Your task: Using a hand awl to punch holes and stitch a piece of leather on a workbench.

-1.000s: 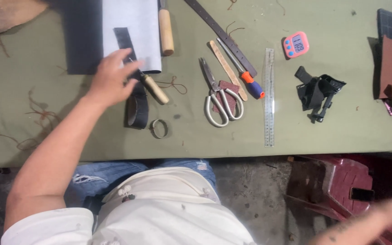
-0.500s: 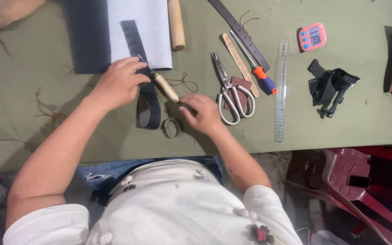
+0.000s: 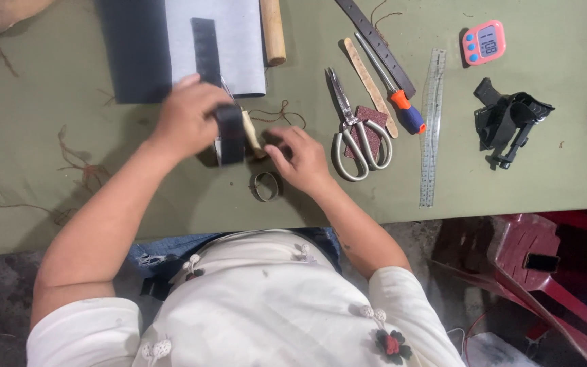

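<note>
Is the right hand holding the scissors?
No, the right hand lies empty on the table beside the metal ring, while the scissors lie untouched to its side.

Dark strap point(image 3: 229, 133) lifted off table by left hand point(image 3: 186, 122); right hand point(image 3: 301, 160) brought in beside wooden-handled tool point(image 3: 250, 133).

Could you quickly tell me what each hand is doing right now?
Left hand: closed on the black strap.
Right hand: open, holding nothing, beside the wooden-handled tool.
</note>
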